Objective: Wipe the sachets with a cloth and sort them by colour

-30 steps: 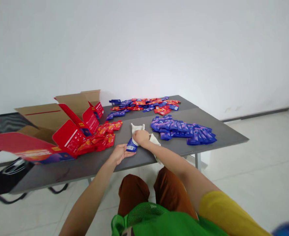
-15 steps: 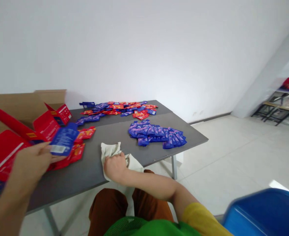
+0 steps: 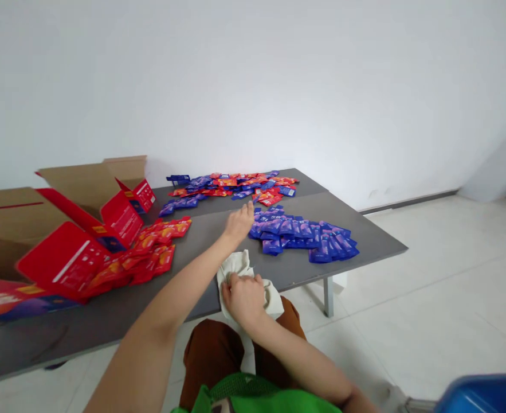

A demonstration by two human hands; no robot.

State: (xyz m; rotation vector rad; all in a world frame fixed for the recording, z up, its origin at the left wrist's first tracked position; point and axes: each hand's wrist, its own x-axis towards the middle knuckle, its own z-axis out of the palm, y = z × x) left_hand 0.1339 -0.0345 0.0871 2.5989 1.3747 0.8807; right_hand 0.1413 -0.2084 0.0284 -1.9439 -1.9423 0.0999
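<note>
My left hand (image 3: 239, 222) reaches over the middle of the table, fingers pinched at the left end of a heap of blue-purple sachets (image 3: 298, 232). A sliver of blue shows at its fingertips; most of that sachet is hidden by the hand. Closer to the front edge, my right hand (image 3: 244, 299) is closed on a crumpled cream cloth (image 3: 236, 263), which hangs partly over the edge. Left of the hands, red-orange sachets (image 3: 153, 252) lie in an overlapping heap beside an opened red box (image 3: 70, 261).
Mixed red and blue sachets (image 3: 235, 183) cover the back of the grey table (image 3: 321, 206) along the wall. Cardboard boxes with raised flaps (image 3: 76, 183) stand at the left. A blue plastic object (image 3: 485, 393) is at the lower right.
My left hand has swung from the red boxes, where it held a blue sachet, rightward to the blue-purple heap. My right hand stays on the cloth. The view has turned left.
</note>
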